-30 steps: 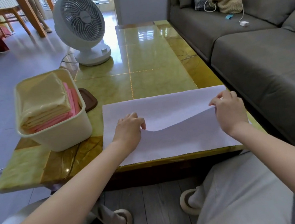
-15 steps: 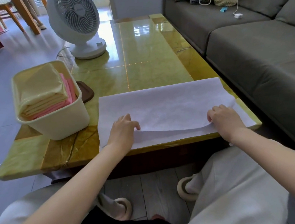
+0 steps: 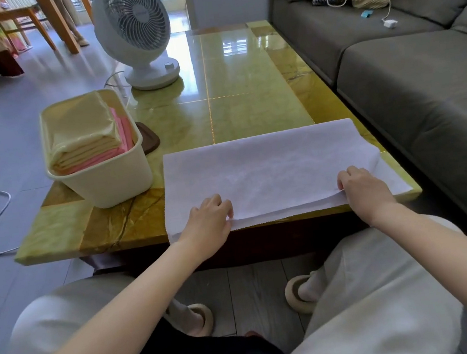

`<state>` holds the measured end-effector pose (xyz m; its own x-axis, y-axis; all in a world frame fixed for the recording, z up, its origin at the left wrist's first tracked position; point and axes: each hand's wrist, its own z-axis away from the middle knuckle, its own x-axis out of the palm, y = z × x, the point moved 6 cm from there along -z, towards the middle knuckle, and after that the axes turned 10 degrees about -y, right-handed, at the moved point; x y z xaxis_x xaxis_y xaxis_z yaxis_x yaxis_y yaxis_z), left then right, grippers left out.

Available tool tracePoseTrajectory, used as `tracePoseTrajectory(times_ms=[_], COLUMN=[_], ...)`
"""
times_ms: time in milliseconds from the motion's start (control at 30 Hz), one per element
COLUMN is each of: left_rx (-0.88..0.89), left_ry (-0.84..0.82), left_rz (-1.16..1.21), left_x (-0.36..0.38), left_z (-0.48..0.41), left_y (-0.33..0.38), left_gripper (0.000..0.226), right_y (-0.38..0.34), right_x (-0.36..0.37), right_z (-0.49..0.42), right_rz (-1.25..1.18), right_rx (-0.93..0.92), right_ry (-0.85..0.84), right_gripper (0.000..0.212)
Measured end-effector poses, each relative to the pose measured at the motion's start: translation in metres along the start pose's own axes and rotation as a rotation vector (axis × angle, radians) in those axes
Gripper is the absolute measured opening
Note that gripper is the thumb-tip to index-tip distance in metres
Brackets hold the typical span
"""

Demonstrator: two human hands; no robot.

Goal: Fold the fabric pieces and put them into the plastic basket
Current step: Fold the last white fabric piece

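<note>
Head view. White fabric piece (image 3: 269, 169) flat on the near end of the counter (image 3: 240, 96), doubled over on itself, upper layer drawn to the near edge and stopping just short of the lower layer's zigzag-cut border. Long axis left to right, parallel to the near counter edge; right end reaching past the upper layer toward the counter corner.

Left hand (image 3: 208, 218) at the near edge, left of centre, fingers curled, thumb and fingertips pinching the upper layer. Right hand (image 3: 363, 187) at the same edge near the right end, fingers curled down onto the upper layer, seemingly clamped on it. Hands well apart, one toward each end of the long axis, fabric directly ahead of both.

Plastic basket (image 3: 110, 186) on the counter's left corner, just beside the fabric's left edge, apart from it; nearer the left hand than the right. Inside: folded cream fabric (image 3: 82, 130) on top, folded pink fabric (image 3: 123, 131) beneath and beside it.

Judged next: a fold across the long axis, one end carried over the other, then transfer leftward into the basket.

Count: one unfolded-stage fabric piece, two layers showing; one basket; one cream bundle; pink layers several, exact number not readable; two hands. Also one fan (image 3: 135, 33) at the counter's far left, one brown pad (image 3: 150, 140) behind the basket, one sofa (image 3: 422, 94) to the right.
</note>
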<state>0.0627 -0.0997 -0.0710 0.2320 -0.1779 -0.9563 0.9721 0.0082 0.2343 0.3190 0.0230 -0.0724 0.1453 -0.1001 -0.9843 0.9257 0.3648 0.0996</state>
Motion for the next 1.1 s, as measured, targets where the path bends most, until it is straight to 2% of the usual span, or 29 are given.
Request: tracePoseTrajectory(times_ms=[200, 367, 467, 600, 700, 800, 867, 933, 1100], left_rx=[-0.007, -0.093, -0.013, 0.048, 0.045, 0.038, 0.074, 0.113, 0.074], left_ry=[0.008, 0.077, 0.067, 0.038, 0.031, 0.037, 0.028, 0.000, 0.003], left_rz=[-0.094, -0.148, -0.141, -0.255, -0.422, -0.488, -0.493, -0.456, -0.182], left_x=[-0.003, -0.021, -0.016, -0.009, -0.002, 0.000, -0.001, 0.000, -0.007], left_z=[-0.010, -0.022, -0.017, -0.011, -0.009, -0.009, -0.011, -0.013, -0.016], left_y=[-0.004, -0.015, -0.008, -0.005, -0.005, -0.003, -0.001, 0.002, 0.001], left_gripper=[0.009, 0.020, 0.021, 0.025, 0.035, 0.041, 0.041, 0.040, 0.023], right_y=[-0.001, -0.022, -0.029, -0.024, -0.019, -0.019, -0.019, -0.018, 0.007], right_x=[0.000, 0.001, 0.001, 0.003, 0.001, -0.012, -0.020, -0.023, -0.015], right_z=[-0.001, -0.013, -0.016, -0.015, -0.010, -0.003, 0.000, 0.002, 0.003], right_rz=[-0.065, -0.126, -0.111, -0.113, -0.162, -0.159, -0.059, 0.007, 0.025], right_rx=[-0.001, -0.023, -0.050, -0.087, -0.106, -0.136, -0.171, -0.178, -0.042], right_ry=[0.007, 0.022, 0.027, 0.053, 0.112, 0.258, 0.359, 0.387, 0.280], right_gripper=[0.017, 0.021, 0.021, 0.018, 0.014, 0.013, 0.021, 0.028, 0.018])
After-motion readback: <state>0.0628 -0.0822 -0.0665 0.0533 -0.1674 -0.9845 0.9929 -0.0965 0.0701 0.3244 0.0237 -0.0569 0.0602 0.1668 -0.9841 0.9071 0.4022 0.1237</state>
